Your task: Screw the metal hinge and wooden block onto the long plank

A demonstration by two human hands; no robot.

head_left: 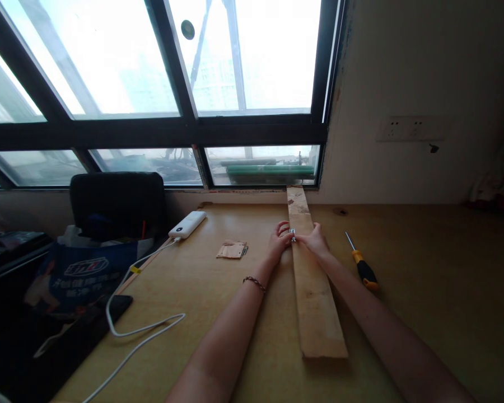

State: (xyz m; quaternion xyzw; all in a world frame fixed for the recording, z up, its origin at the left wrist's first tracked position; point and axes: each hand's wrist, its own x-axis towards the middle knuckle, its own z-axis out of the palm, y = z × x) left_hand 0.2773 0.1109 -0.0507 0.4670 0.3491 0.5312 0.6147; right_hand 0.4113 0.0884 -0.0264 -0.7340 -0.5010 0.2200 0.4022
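Note:
A long wooden board (317, 296) lies lengthwise on the table, its far end up against the window ledge. On its left edge, partway along, sits a small shiny metal fitting (293, 235); its exact kind is too small to make out. My left hand (279, 242) is closed at that edge, thumb and fingers at the fitting. From the other side, my right hand (315, 240) reaches over the board with its thumb pressed to the same fitting, its other fingers partly hidden at the board's right edge. A screwdriver (363, 266) with a yellow and black handle lies right of my right forearm.
Left of the board, a small piece of wood or card (232, 249) lies with thin metal bits at its edge. A white power bank (187, 224) trails a white cable (151, 324) across the table (218, 302). A black chair (116, 193) and a blue bag (84, 274) stand left.

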